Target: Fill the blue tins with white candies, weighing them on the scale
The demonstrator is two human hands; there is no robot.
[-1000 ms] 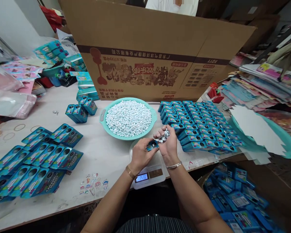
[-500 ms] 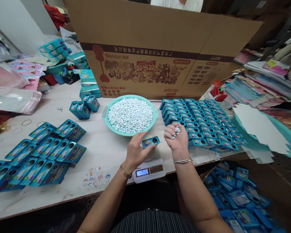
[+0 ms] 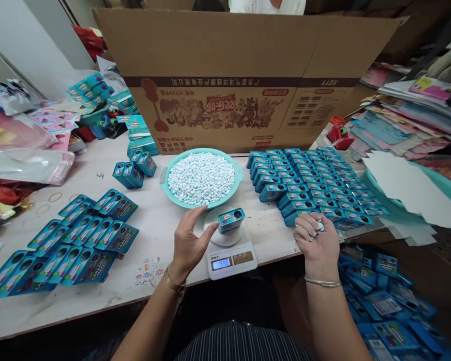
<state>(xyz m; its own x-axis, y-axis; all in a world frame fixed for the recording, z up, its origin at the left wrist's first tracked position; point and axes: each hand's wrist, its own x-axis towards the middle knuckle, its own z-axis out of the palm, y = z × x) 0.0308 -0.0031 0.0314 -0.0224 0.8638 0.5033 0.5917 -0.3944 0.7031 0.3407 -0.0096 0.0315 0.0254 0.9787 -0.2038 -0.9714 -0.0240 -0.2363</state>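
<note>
A small blue candy box (image 3: 231,220) with a round dark hole in its top stands on the round plate of a white kitchen scale (image 3: 233,260), whose display is lit. Just left of that box is my left hand (image 3: 191,235), thumb and fingers spread apart and holding nothing. My right hand (image 3: 317,238) is curled palm up around several pale candies (image 3: 319,228), beside the near edge of the rows of blue boxes (image 3: 308,185). Behind the scale sits a mint-green basin (image 3: 164,175) heaped with white and pale blue candies (image 3: 201,178).
More blue boxes (image 3: 86,235) stand in groups at the left of the table. A large cardboard carton (image 3: 218,50) rises behind the basin, with a person beyond it. Loose blue boxes (image 3: 387,301) fill a carton below right. Stacked printed sheets (image 3: 391,125) lie far right.
My left hand has let go of the candy box, which now rests on the scale, and has drawn back left. My right hand has moved right with its candies. The display reading has changed.
</note>
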